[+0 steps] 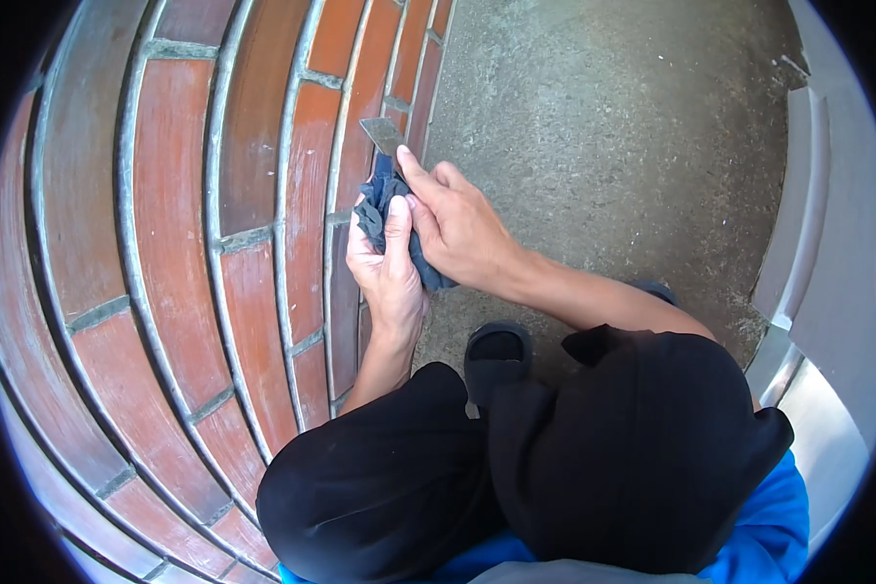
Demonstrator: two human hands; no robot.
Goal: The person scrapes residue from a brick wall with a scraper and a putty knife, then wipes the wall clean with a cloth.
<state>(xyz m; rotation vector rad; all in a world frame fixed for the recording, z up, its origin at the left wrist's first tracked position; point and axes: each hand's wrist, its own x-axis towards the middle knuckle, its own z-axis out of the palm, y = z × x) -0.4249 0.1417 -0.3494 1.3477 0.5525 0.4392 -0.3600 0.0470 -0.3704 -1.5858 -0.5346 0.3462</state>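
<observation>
A putty knife (383, 137) with a flat grey metal blade and a dark blue handle points up and away, close to the brick wall. A crumpled dark cloth (372, 211) is bunched around its lower part. My left hand (391, 284) is closed on the cloth, thumb pressed on top. From the right, my right hand (469, 230) grips the knife, its index finger stretched to the edge of the blade and its other fingers curled by the cloth. Most of the handle is hidden by the cloth and fingers. Both hands nearly touch each other.
A red brick wall (170, 161) with grey mortar joints rises right beside my left arm. Rough concrete floor (603, 127) lies ahead and to the right. My bent knees in black trousers and a dark sandal (497, 362) are below. A pale ledge (798, 204) borders the right side.
</observation>
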